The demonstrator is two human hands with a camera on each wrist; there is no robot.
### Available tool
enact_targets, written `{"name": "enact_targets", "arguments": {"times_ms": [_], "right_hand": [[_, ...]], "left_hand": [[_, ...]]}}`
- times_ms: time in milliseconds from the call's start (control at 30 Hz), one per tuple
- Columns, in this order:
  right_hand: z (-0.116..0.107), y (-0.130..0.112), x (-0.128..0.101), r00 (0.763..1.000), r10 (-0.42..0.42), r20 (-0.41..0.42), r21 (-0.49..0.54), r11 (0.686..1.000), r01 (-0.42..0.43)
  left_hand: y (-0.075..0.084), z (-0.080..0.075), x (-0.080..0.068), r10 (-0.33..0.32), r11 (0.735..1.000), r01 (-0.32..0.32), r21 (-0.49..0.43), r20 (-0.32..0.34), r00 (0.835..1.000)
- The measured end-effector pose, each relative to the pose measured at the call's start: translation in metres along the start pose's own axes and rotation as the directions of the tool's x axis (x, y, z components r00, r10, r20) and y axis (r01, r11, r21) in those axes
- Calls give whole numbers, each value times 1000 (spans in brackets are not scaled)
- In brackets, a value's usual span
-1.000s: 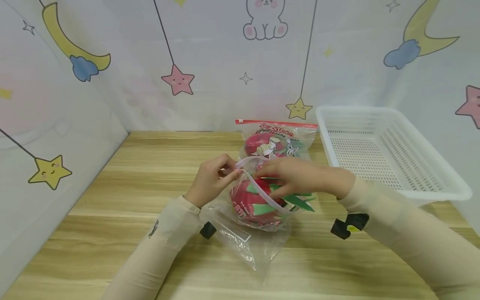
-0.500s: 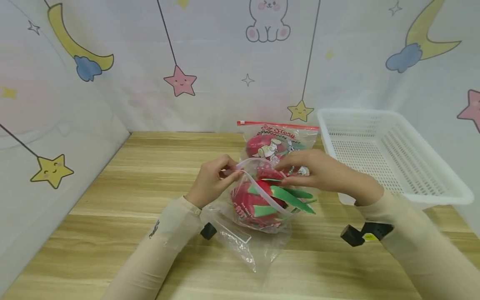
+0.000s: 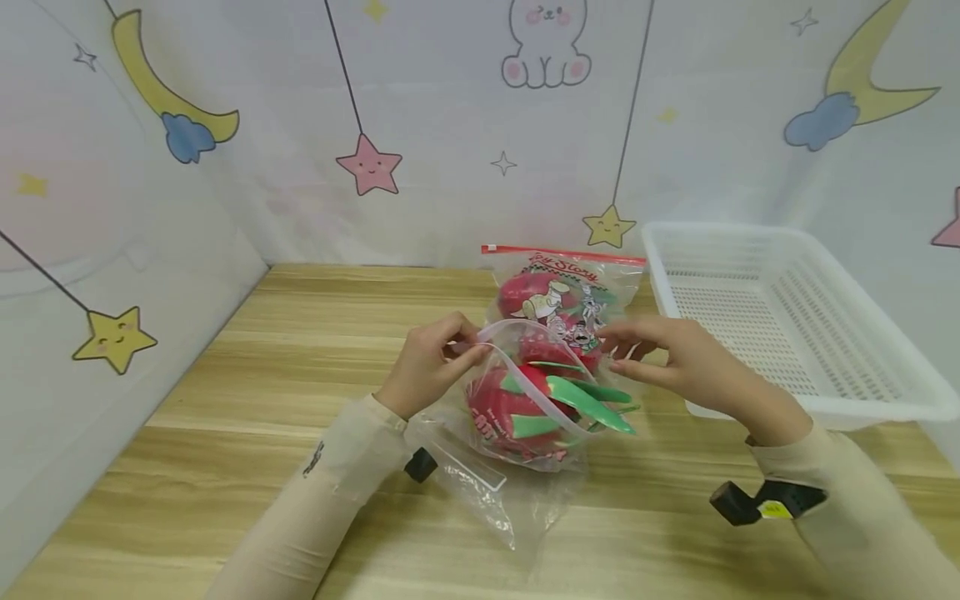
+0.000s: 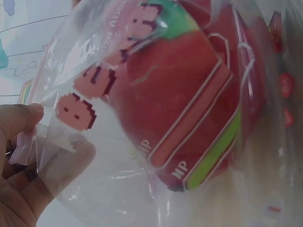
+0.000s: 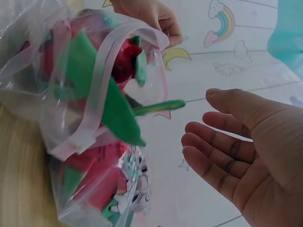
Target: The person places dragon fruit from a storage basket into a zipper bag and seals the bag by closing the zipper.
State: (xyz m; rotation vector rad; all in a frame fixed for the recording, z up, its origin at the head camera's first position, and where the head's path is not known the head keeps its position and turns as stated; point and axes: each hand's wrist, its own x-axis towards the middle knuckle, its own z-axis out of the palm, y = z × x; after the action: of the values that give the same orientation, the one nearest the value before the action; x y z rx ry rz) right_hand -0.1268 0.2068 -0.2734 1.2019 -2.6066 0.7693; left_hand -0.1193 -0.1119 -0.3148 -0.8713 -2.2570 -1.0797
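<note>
now | left hand (image 3: 429,364) grip pinches clear bag (image 3: 525,400) rim, keeping mouth wide | right hand (image 3: 686,362) grip apart, just beside red-green toy (image 3: 536,404)

A thin, clear, glossy plastic bag (image 3: 517,417) with a pale zip strip is seen, crinkled over a smooth red and green toy (image 3: 525,400). The table (image 3: 262,417) is matt, wood-grained laminate. A white perforated plastic basket (image 3: 787,317) sits at its right edge.
</note>
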Motion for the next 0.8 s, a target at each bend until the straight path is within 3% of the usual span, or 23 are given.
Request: {"name": "enact_targets", "arguments": {"times_ms": [333, 667, 800], "right_hand": [[11, 17, -32, 995, -1, -95, -7, 1000, 0], [31, 16, -48, 998, -50, -49, 16, 999, 50], [38, 15, -50, 1000, 8, 23, 45, 999, -9]], "left_hand": [[-1, 2, 1, -9, 1000, 9, -21, -1, 1000], [-5, 1, 1, -9, 1000, 9, -21, -14, 1000], [-5, 0, 1, -27, 999, 27, -24, -11, 1000]]}}
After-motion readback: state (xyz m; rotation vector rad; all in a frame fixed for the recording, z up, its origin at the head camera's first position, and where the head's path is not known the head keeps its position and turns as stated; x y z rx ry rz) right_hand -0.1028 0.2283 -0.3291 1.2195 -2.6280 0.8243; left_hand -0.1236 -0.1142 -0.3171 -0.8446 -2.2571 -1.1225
